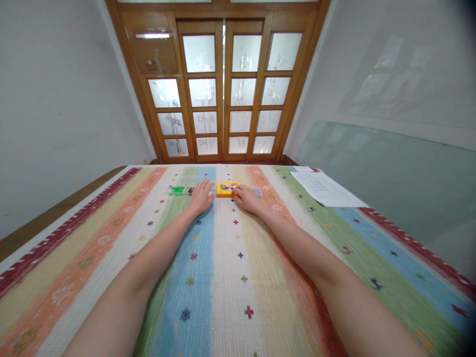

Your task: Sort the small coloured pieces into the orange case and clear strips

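A small yellow box with printing on its top lies flat near the far side of the striped cloth. My right hand is at the box's right end, its fingers bent against it. Just left of the box, my left hand rests with its fingers spread, apart from the box. A clear strip with a green piece and a dark piece lies left of my left hand, partly covered by it. Something clear and purplish shows behind my right hand.
The striped cloth covers the table. White printed sheets lie at the far right. A pale green glass panel leans along the right wall. Wooden doors with glass panes stand beyond the table.
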A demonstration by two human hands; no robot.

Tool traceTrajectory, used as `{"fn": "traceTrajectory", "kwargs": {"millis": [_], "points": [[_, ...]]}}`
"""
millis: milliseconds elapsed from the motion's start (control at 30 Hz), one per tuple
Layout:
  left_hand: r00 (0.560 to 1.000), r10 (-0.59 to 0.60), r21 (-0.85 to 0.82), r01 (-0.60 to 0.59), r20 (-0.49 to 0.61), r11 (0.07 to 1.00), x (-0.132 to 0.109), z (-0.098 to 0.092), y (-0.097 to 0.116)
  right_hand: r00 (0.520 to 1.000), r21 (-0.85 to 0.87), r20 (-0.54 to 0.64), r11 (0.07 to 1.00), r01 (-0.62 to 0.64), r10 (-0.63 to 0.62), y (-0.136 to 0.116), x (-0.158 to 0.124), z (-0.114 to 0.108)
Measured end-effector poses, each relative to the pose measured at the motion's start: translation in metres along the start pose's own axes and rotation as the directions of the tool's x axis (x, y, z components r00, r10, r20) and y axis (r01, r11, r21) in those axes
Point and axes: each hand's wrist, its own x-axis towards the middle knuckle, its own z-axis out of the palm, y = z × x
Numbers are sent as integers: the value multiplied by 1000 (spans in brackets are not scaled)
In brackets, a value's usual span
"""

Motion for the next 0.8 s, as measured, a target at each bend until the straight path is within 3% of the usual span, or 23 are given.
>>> {"fn": "traceTrajectory", "kwargs": {"millis": [200,567,800], "points": [[994,10,110,-22,113,994,13,1,-12,1000,-45,20,999,-18,18,-10,-13,1],[979,76,105,-97,189,990,-23,9,-2,999,-29,-16,999,-35,35,-11,-19,9],[969,60,96,-85,240,992,-26,2,-1,1000,14,-25,1000,-7,8,-10,-21,7]]}}
